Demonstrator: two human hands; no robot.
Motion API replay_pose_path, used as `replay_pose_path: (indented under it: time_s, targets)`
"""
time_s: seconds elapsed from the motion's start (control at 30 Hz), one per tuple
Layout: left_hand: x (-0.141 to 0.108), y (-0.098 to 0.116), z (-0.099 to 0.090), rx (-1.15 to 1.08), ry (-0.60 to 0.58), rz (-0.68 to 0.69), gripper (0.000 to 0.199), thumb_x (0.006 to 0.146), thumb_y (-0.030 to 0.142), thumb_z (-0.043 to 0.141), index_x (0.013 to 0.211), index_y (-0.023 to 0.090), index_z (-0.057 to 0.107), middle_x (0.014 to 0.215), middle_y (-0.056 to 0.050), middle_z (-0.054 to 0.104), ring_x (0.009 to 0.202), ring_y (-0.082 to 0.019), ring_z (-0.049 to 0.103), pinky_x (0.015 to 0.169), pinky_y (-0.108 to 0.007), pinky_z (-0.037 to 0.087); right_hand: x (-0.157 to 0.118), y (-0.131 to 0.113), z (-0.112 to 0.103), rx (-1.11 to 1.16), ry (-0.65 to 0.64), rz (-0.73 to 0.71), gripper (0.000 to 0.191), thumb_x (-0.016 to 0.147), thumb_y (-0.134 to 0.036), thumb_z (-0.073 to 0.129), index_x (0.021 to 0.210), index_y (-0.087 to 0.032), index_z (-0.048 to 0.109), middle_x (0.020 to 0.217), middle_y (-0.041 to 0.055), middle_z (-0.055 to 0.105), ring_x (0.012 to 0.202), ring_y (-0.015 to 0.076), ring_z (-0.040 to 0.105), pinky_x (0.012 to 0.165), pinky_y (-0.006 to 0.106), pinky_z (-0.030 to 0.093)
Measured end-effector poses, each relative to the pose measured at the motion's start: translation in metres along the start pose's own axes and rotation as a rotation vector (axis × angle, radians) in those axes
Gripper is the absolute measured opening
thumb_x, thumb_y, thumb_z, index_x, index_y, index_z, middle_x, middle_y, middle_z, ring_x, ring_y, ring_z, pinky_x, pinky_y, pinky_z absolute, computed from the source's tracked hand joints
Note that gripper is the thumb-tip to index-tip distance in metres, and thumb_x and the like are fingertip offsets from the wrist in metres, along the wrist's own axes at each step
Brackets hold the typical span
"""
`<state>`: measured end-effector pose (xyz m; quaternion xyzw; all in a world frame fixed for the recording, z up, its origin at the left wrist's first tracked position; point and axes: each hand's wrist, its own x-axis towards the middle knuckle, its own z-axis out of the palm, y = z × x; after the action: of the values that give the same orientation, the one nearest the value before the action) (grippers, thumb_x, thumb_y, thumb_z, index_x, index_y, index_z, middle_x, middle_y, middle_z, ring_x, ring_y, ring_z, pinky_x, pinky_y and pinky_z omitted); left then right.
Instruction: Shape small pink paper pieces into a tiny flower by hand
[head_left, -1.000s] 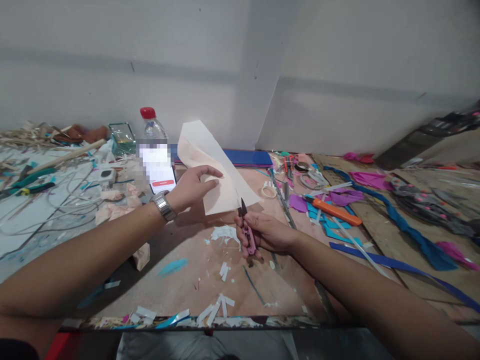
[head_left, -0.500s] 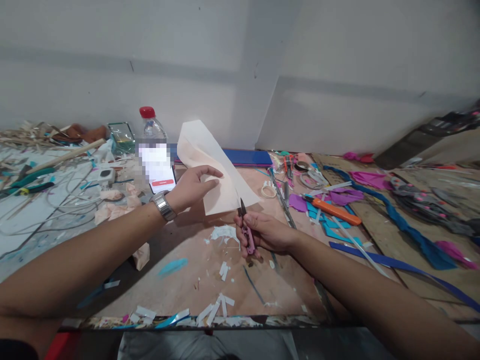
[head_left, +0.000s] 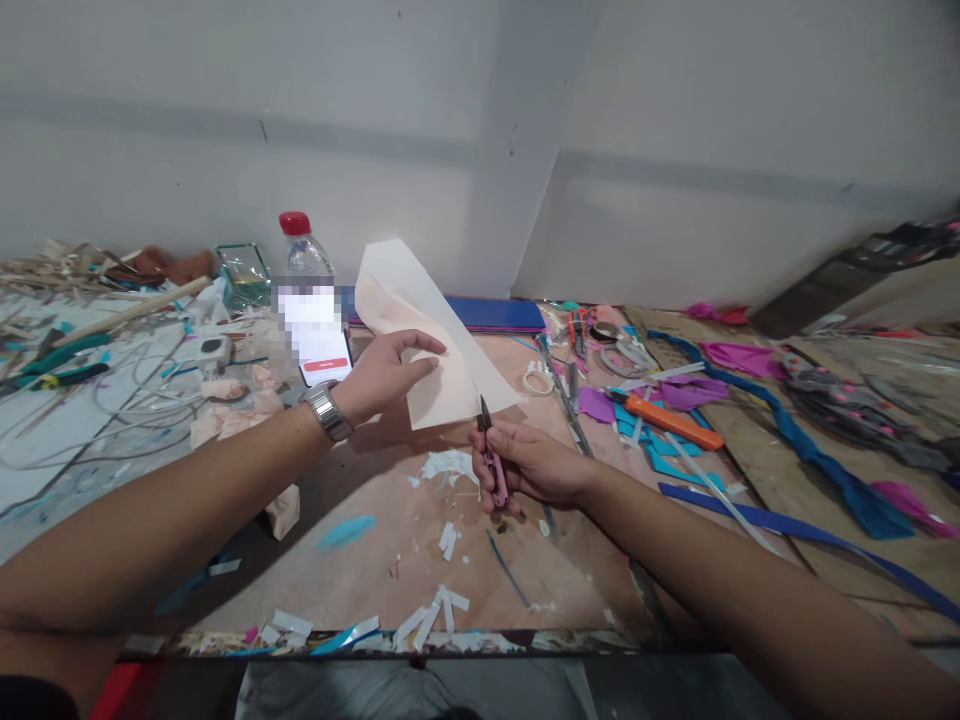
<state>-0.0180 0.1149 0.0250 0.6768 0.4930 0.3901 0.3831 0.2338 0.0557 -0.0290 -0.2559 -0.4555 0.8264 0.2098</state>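
Observation:
My left hand (head_left: 390,372) grips a sheet of white paper (head_left: 457,345), its thumb and index finger showing on the near face and the other fingers hidden. The sheet is raised, bent, and has a slit running up from its lower edge. In my right hand (head_left: 517,465) is a small pair of snips (head_left: 495,478) with pink handles and dark pointed blades. Its blade tips meet the paper's lower edge at the foot of the slit.
A phone (head_left: 319,345) leans by a red-capped bottle (head_left: 304,250) behind my left hand. To the right lie an orange utility knife (head_left: 671,420), a tape roll (head_left: 537,380) and a blue strip (head_left: 795,530). Paper scraps (head_left: 431,615) litter the table's front edge.
The snips' blades have drawn closer together at the paper's edge. Both hands and the sheet stay almost where they were.

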Motion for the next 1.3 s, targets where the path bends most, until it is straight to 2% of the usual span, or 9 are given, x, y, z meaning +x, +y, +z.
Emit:
replay_pose_path:
  time_s: [0.27,0.43,0.6,0.83,0.97,1.3]
  targets:
    - [-0.0004,-0.0007,0.0001,0.001,-0.004,0.002,0.024,0.088,0.029,0.067,0.108,0.020,0.077,0.116,-0.007,0.077,0.093,-0.020,0.069,0.086,-0.035,0.052,0.0000,0.0004,-0.0004,-0.017,0.010,-0.002,0.041,0.097,-0.058,0.067,0.099,-0.021,0.049,0.074,-0.0020,0.070,0.062,0.0175,0.077,0.040,0.016,0.052]
    - [-0.0015,0.0027,0.0001,0.013,0.002,-0.005,0.024,0.088,0.028,0.067,0.107,0.019,0.077,0.116,-0.007,0.077,0.094,-0.019,0.068,0.089,-0.035,0.051,0.0000,-0.0010,0.0015,-0.020,0.038,0.000,0.043,0.096,-0.059,0.068,0.097,-0.021,0.048,0.072,-0.0028,0.069,0.062,0.0172,0.077,0.040,0.015,0.051]
    - [-0.0018,0.0035,0.0001,0.014,-0.002,-0.018,0.025,0.088,0.029,0.066,0.108,0.019,0.077,0.112,-0.007,0.078,0.088,-0.018,0.067,0.084,-0.034,0.052,-0.0005,-0.0017,0.0026,-0.019,0.049,-0.001,0.044,0.094,-0.060,0.070,0.096,-0.021,0.048,0.071,-0.0029,0.069,0.063,0.0177,0.077,0.039,0.015,0.051]
    - [-0.0013,0.0023,0.0000,0.026,0.007,0.006,0.023,0.088,0.029,0.067,0.106,0.020,0.077,0.118,-0.007,0.077,0.098,-0.020,0.069,0.089,-0.035,0.051,-0.0009,-0.0020,0.0033,-0.042,0.063,0.006,0.043,0.096,-0.059,0.068,0.095,-0.021,0.048,0.072,-0.0033,0.069,0.061,0.0158,0.076,0.038,0.014,0.050]
    - [-0.0013,0.0022,0.0002,0.019,-0.001,-0.009,0.024,0.088,0.029,0.066,0.108,0.020,0.077,0.118,-0.008,0.077,0.096,-0.020,0.069,0.086,-0.035,0.051,-0.0008,-0.0021,0.0033,-0.042,0.057,0.003,0.042,0.096,-0.057,0.068,0.095,-0.021,0.048,0.071,-0.0033,0.068,0.059,0.0158,0.075,0.037,0.014,0.048]
    - [-0.0010,0.0000,0.0003,0.018,-0.007,0.001,0.024,0.088,0.030,0.066,0.106,0.020,0.078,0.114,-0.008,0.078,0.090,-0.020,0.068,0.080,-0.034,0.052,-0.0012,-0.0016,-0.0003,0.031,0.054,0.008,0.042,0.095,-0.057,0.070,0.103,-0.020,0.053,0.074,-0.0013,0.070,0.062,0.0173,0.077,0.040,0.016,0.053]
